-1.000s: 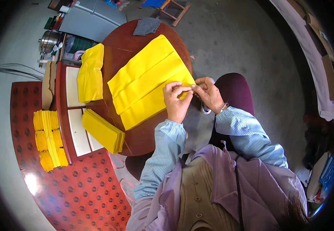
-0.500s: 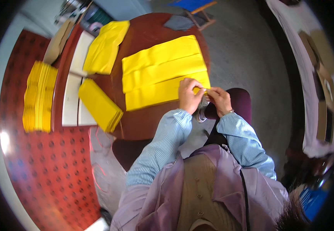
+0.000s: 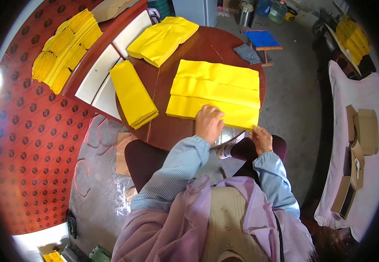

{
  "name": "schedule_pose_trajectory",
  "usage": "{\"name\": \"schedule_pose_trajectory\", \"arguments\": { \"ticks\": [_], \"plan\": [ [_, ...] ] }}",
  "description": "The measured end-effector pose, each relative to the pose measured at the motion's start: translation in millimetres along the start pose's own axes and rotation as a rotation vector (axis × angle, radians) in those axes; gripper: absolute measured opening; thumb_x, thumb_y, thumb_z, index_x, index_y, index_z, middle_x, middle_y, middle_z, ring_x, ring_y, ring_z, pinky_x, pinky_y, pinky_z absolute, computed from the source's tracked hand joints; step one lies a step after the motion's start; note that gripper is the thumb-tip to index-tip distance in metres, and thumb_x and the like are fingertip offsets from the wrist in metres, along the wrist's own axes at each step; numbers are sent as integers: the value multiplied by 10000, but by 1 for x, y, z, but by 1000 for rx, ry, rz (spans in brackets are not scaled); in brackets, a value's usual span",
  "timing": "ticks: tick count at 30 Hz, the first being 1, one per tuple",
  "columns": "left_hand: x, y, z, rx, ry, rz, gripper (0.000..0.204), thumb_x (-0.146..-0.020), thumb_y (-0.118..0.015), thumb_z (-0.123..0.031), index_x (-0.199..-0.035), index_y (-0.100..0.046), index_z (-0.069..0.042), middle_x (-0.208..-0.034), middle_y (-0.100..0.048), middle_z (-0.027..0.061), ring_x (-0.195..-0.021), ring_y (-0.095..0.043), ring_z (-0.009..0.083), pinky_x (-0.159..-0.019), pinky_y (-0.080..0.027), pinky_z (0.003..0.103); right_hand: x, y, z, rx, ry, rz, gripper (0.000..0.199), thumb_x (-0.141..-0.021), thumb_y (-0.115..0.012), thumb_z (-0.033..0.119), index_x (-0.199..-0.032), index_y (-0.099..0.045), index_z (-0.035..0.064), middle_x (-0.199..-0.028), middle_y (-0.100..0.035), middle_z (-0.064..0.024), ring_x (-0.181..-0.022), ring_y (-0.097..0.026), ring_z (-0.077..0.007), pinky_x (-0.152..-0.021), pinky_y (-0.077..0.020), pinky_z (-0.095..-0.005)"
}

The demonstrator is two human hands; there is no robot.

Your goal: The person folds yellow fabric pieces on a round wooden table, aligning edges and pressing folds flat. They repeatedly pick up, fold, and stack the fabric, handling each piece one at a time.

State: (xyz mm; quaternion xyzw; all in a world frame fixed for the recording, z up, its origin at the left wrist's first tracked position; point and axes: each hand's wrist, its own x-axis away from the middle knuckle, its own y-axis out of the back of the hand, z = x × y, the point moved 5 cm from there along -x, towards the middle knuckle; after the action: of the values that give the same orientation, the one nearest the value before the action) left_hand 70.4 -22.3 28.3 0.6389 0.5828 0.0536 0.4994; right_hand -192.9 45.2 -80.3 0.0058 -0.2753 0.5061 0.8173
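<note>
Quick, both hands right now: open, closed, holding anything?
Left hand: open, pressing flat on the folded yellow sheet.
Right hand: fingers pinching the sheet's near right corner.

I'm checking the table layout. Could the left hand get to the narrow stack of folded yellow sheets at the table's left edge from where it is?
Probably yes. The left hand rests on the large yellow sheet, and only bare tabletop lies between it and the narrow stack.
</note>
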Motion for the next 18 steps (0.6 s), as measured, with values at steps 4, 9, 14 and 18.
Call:
{"name": "schedule_pose_trajectory", "arguments": {
  "ticks": [4, 9, 14, 18],
  "plan": [
    [-9, 2, 23, 180, 179, 128, 218, -855, -786, -148, -1047, -722, -65, -1130, -698, 146, -1136, -588, 377, -997, -467, 477, 2, -1, 1, 4, -47, -26, 261, -1024, -703, 141, -1189, -675, -60, -928, -715, -91, -783, -698, -183, -741, -598, -304],
    [-31, 5, 49, 249, 438, 127, 316, -918, -771, -187, -1173, -691, -17, -1199, -686, 180, -1165, -630, 356, -1024, -507, 437, 35, -2, 48, 413, 171, -157, 393, -1033, -700, 224, -1340, -642, -15, -1214, -707, -139, -1067, -699, -219, -923, -576, -357],
    [-22, -3, 67, 1102, 1049, 142, 491, -1052, -664, -221, -1422, -523, 70, -1381, -604, 216, -1241, -660, 312, -1063, -553, 370, 48, -74, 115, 1181, 937, 30, 408, -903, -769, 145, -1296, -680, 76, -1314, -698, -138, -1216, -624, -347, -1033, -509, -467],
    [-14, -3, 63, 1348, 1143, 73, 521, -1087, -593, -168, -1504, -409, 85, -1460, -524, 256, -1308, -623, 360, -1126, -524, 388, 11, -139, 110, 1430, 1260, 178, 304, -847, -774, 132, -1143, -721, 83, -1222, -723, -121, -1131, -655, -319, -1014, -491, -452]
  ]
}}
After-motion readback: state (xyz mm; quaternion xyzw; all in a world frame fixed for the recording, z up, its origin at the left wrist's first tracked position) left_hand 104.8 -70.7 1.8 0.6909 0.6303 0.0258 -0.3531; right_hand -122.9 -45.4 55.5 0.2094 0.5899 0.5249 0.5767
